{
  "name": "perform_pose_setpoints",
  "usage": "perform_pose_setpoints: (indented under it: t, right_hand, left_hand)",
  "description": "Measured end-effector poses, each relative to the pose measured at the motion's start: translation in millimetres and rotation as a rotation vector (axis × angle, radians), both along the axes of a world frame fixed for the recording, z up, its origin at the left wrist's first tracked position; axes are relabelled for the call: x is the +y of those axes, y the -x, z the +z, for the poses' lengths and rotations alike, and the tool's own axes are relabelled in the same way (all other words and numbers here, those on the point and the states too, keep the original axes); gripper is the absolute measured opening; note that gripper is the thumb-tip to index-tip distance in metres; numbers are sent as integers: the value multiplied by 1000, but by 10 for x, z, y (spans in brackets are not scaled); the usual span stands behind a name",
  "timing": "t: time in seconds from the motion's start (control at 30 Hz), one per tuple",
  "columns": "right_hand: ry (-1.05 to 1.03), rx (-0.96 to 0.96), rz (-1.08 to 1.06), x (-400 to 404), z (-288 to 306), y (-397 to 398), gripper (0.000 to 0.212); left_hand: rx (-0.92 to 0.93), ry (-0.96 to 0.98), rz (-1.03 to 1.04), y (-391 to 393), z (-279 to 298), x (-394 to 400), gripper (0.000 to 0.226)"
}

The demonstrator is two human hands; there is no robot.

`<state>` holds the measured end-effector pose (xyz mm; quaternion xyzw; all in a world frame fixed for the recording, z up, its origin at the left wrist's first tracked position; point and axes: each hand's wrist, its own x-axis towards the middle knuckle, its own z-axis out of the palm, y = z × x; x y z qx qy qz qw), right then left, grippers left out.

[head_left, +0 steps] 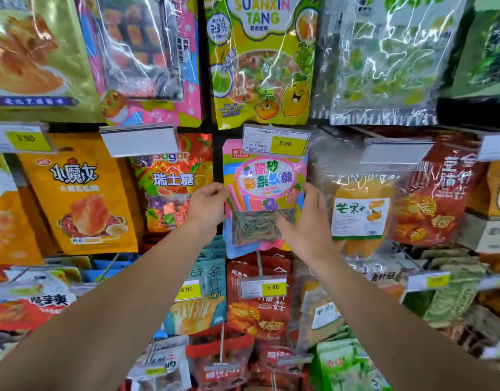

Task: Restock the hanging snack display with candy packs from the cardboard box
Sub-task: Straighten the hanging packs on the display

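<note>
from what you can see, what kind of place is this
Most likely a shop's snack aisle: snack bags hang in rows, yellow price tags sit on the pegs, and both hands, left and right, hold a candy pack at the display.

Two bare forearms are showing from the bottom corners of the view, with no sleeves reaching as far as the wrists or elbows. The left hand (206,206) and the right hand (308,221) are wearing nothing: no gloves, rings, watch or bracelet are showing. The fingernails are looking short and unpainted where visible.
</note>
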<state>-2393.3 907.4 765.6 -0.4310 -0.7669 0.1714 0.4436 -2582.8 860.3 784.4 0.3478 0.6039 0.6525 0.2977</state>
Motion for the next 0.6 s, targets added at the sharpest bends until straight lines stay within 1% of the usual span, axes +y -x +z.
perform_pose_setpoints:
  t: [0.1,0.23,0.33,0.43,0.53,0.6]
  right_hand:
    - [-9,4,32,10,-30,63,86]
    - [-8,-1,10,34,-26,122,93]
    - [-61,3,-31,17,-15,172,92]
    - [-60,26,-76,-8,-7,205,92]
    - [-78,42,-121,-21,31,206,90]
    - [-50,81,-129,-50,64,203,88]
  left_hand:
    - [-56,-13,-44,27,47,-5,23]
    - [-62,-24,-75,52,94,-7,18]
    - [-45,-36,-105,60,75,-19,22]
    - [-45,-26,-137,55,40,-39,25]
    - [-23,-20,-96,58,68,-44,25]
    - [29,-26,-43,87,106,-31,25]
